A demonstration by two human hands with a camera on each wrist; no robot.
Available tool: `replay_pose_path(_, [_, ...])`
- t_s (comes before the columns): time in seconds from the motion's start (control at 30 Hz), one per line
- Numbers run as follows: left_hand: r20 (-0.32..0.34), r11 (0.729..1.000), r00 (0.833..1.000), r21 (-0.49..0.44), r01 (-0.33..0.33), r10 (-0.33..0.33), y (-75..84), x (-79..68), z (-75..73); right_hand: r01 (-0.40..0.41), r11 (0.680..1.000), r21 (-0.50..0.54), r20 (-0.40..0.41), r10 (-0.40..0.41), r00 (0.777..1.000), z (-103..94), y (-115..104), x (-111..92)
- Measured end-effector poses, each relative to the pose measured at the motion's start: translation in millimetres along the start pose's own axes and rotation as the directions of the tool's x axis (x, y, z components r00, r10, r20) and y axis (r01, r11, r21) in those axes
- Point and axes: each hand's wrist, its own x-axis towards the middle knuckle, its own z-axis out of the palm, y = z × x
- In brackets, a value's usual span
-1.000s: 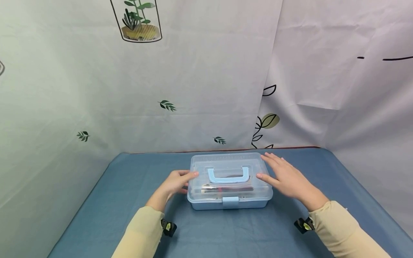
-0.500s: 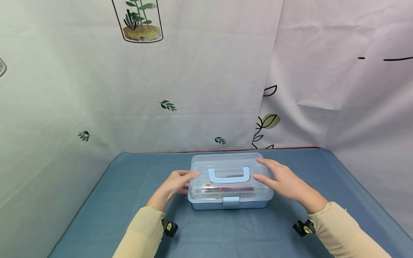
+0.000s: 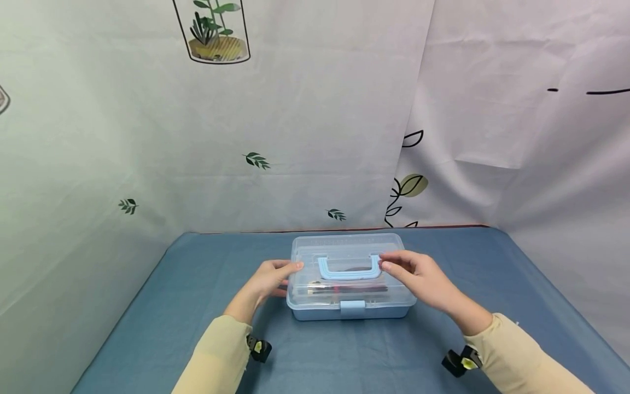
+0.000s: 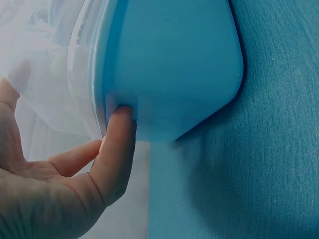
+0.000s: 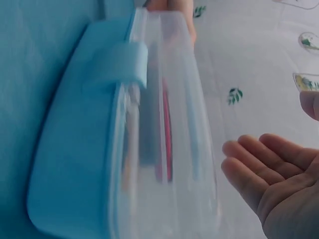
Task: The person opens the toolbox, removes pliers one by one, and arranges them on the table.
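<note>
A plastic storage box [image 3: 320,314] with a pale blue base and a clear lid [image 3: 344,246] sits on the cloth. Pencil-like sticks show through the lid, one of them pink. My left hand [image 3: 266,282] grips the box's left end, thumb on the lid; in the left wrist view its fingers [image 4: 117,144] press up against the rim. Over the right part of the lid hovers my right hand [image 3: 425,279], fingertips close to the folded blue handle [image 3: 350,275]. The right wrist view shows its fingers [image 5: 249,174] loosely bent, apart from the lid. The front latch [image 3: 352,308] lies down over the rim.
Blue cloth [image 3: 344,361] covers the table beneath the box. Behind it and along both sides hang pale curtains [image 3: 315,109] printed with leaves and a plant jar. Both wrists carry small black cameras [image 3: 258,348].
My right hand has moved left from the box's right edge toward the handle, and its fingers have bent more. The left hand and the box have stayed in place.
</note>
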Motion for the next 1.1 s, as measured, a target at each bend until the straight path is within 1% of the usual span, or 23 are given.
replay_pose_path(0.07, [-0.001, 1.0, 1.0, 0.0, 0.001, -0.001, 0.3, -0.2, -0.2, -0.024, 0.996, 0.091, 0.036, 0.021, 0.999, 2.4, -2.6, -1.4])
replay_pose_path(0.17, [0.002, 1.0, 1.0, 0.0, 0.002, -0.002, 0.5, -0.3, -0.4, -0.052, 0.979, 0.198, 0.101, 0.033, 0.994, 5.4, -4.5, -3.2])
replay_pose_path(0.3, [0.005, 1.0, 1.0, -0.005, 0.007, -0.007, 0.7, -1.0, -0.7, -0.103, 0.947, 0.306, 0.176, 0.051, 0.983, 9.3, -4.4, -4.6])
replay_pose_path(0.43, [0.006, 1.0, 1.0, -0.01, 0.009, -0.009, 0.6, -1.7, -0.9, -0.176, 0.909, 0.377, 0.256, 0.08, 0.963, 14.2, -3.1, -6.7])
replay_pose_path(0.6, [0.007, 1.0, 1.0, -0.014, 0.007, -0.007, 0.2, -1.9, -0.9, -0.271, 0.862, 0.429, 0.353, 0.116, 0.928, 23.1, 1.4, -10.9])
replay_pose_path(0.7, [0.007, 1.0, 1.0, -0.015, 0.004, -0.004, -0.1, -1.7, -0.9, -0.336, 0.829, 0.447, 0.403, 0.149, 0.903, 29.2, 7.1, -13.4])
replay_pose_path(0.8, [0.005, 1.0, 1.0, -0.014, 0.005, -0.005, -0.5, -1.6, -0.7, -0.403, 0.793, 0.458, 0.453, 0.182, 0.873, 36.2, 14.1, -16.5])
replay_pose_path(1.03, [0.002, 1.0, 1.0, -0.015, 0.002, -0.002, -0.2, -2.1, 0.4, -0.524, 0.707, 0.475, 0.532, 0.244, 0.811, 51.4, 27.6, -24.7])
replay_pose_path(1.1, [0.0, 1.0, 1.0, -0.016, -0.001, 0.001, -0.4, -1.4, 1.2, -0.551, 0.685, 0.476, 0.542, 0.265, 0.798, 53.7, 30.4, -26.2])
